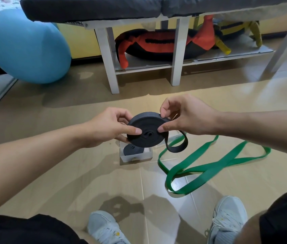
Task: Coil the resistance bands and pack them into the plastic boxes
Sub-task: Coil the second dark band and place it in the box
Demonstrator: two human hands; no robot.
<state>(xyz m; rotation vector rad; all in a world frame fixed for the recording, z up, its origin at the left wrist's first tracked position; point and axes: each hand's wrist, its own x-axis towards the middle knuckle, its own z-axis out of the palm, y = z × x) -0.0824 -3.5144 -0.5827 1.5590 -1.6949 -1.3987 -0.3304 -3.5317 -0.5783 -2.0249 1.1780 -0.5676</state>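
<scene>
— Beige floor tiles [104, 182] fill the bottom of the view, with two pale sneakers [104, 228] at the near edge and bare tile between them and the hands. What do the hands have?

— Both hold one black coiled band [147, 131] in the air above the floor. The left hand [107, 127] grips the roll's left rim, thumb pressed on the flat face near the centre hole. The right hand [185, 117] pinches the right rim, thumb on the face and fingers curled over the top edge. A short uncoiled tail loop [177, 145] hangs off the right side, clear of the floor.

— And the box?

— Directly under the roll sits a clear plastic box [135, 155], open on top, with another black coil [132, 150] inside. A second clear box seems to sit just behind it, mostly hidden by the roll.

— Anything beside it?

— A green band [209, 166] lies loose on the tiles to the right, its nearest loop just beside the box, the rest sprawling rightward.

— Farther back?

— Open tile, then a white bench frame [176, 55] with a dark pad [93, 7] on top and an orange-and-black bag [156, 44] on its lower shelf. A blue exercise ball [28, 48] stands at the far left.
</scene>
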